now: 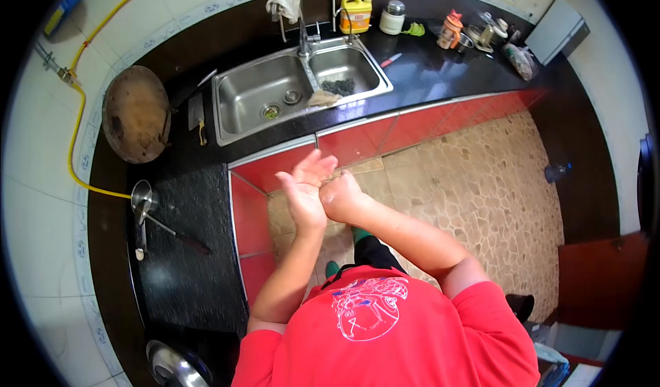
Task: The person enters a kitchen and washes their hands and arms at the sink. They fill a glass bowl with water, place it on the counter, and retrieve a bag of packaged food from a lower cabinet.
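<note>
My left hand (304, 193) is raised in front of my body, palm up with its fingers spread, and it holds nothing. Against the edge of that palm rests my right hand (342, 197), curled into a fist with a wet shine on its skin; no object shows in it. Both hands are over the floor in front of the red cabinets (354, 144). Beyond them is the steel double sink (254, 91), with a beige cloth (324, 98) on its front rim and dark scouring material (338, 86) in the right basin.
Left of the sink lie a cleaver (196, 115) and a large wok (137, 114). A ladle (141, 198) rests on the left counter. A yellow jug (355, 14), a white container (392, 18) and an orange bottle (450, 31) stand along the back counter.
</note>
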`<move>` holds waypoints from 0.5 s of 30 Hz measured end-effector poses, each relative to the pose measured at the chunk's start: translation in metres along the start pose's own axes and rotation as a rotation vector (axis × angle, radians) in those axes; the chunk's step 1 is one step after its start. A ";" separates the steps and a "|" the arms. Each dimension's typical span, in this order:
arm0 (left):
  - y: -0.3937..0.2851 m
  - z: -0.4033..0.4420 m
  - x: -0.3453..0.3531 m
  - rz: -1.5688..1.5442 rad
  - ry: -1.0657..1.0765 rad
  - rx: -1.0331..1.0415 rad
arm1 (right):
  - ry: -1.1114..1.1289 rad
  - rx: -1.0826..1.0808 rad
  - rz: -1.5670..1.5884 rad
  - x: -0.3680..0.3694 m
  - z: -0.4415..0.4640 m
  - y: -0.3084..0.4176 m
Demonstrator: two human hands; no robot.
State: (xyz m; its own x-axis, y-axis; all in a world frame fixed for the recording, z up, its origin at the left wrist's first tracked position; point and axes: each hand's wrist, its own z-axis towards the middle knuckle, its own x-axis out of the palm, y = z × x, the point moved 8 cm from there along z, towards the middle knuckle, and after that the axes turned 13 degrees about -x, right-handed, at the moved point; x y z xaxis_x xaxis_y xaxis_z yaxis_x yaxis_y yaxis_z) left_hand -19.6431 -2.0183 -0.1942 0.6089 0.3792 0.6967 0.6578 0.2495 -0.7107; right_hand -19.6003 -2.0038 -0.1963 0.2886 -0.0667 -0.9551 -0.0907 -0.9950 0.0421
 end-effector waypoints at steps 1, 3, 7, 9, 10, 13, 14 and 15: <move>0.006 0.011 0.006 0.205 -0.002 0.032 | -0.010 -0.011 -0.001 0.017 0.015 -0.010; 0.010 0.029 0.028 0.598 -0.019 0.176 | -0.150 0.172 -0.480 0.022 0.040 -0.032; 0.027 0.101 0.055 0.715 0.056 0.218 | -0.075 0.610 -0.633 0.019 0.055 -0.108; 0.045 0.146 0.055 0.479 0.097 0.129 | -0.033 0.626 -0.462 0.068 0.080 -0.185; 0.052 0.171 0.053 0.342 0.085 0.066 | 0.084 0.198 -0.355 0.092 0.110 -0.207; 0.060 0.247 0.049 -0.348 0.193 -0.111 | 0.278 -0.166 0.181 0.036 0.082 -0.259; 0.071 0.268 0.036 -0.599 0.131 -0.196 | 0.232 -0.099 0.226 0.023 0.081 -0.281; 0.068 0.281 0.040 -0.599 0.117 -0.198 | 0.188 -0.039 0.273 0.012 0.081 -0.298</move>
State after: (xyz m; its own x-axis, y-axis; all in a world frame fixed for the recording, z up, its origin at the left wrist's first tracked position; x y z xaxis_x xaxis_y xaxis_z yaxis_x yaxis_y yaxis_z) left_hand -19.6983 -1.7359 -0.2425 0.1470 0.1224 0.9815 0.9617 0.2144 -0.1708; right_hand -19.6474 -1.7023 -0.2445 0.4296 -0.3402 -0.8365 -0.1538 -0.9403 0.3035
